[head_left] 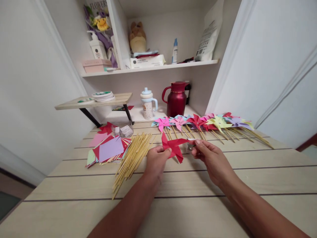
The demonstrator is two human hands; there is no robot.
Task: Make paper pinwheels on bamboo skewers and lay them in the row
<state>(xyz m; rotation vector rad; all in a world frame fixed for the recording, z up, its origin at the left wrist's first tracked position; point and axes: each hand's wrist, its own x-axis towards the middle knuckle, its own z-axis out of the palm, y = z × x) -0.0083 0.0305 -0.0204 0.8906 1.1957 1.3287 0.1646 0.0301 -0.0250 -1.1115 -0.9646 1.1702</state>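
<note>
A red paper pinwheel [175, 147] is pinched in my left hand [158, 159], the thumb pressed near its centre. My right hand [210, 157] is closed just to the right of it, holding a small whitish and silvery object [190, 147] whose kind I cannot make out. One red blade reaches toward that object. To the left of my left hand lies a loose heap of thin wooden sticks [133, 158]. Beyond both hands, a row of finished pinwheels [220, 123] on sticks lies in pink, red, yellow, blue and purple.
Coloured paper squares [110, 149] are stacked at the left, with small clear packets [126, 131] behind. A raised wooden stand [119, 98] carries white round items. At the back stand a spotted cup [148, 107] and a red jug [176, 99], below a white shelf [188, 64].
</note>
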